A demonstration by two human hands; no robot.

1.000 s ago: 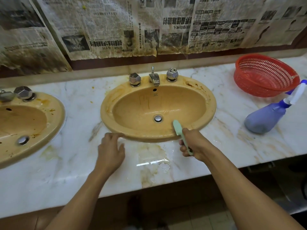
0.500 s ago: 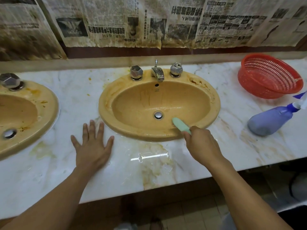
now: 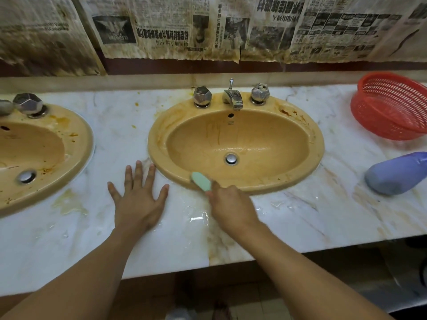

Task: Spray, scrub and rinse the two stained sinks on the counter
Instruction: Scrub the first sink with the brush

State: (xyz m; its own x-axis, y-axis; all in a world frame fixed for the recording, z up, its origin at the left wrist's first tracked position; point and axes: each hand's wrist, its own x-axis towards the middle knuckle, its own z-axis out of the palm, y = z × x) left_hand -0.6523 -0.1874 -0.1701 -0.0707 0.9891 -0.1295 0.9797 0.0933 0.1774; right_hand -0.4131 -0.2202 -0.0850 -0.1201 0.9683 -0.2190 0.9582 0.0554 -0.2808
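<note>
Mint-green scrub brush (image 3: pixel 201 181), grasped in the right hand (image 3: pixel 231 204), touches the near rim of the centre sink (image 3: pixel 316 144). The left hand (image 3: pixel 137 199) lies flat, released, on the marble counter (image 3: pixel 300 215) between that and the left sink (image 3: pixel 76 144). Newspaper (image 3: pixel 254 26) print above is mirrored and unreadable.

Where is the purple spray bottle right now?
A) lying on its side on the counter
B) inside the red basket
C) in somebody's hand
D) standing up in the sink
A: the purple spray bottle lies on its side on the marble counter, to the right of the right-hand sink, with no hand on it; the right hand holds the green brush.
</note>
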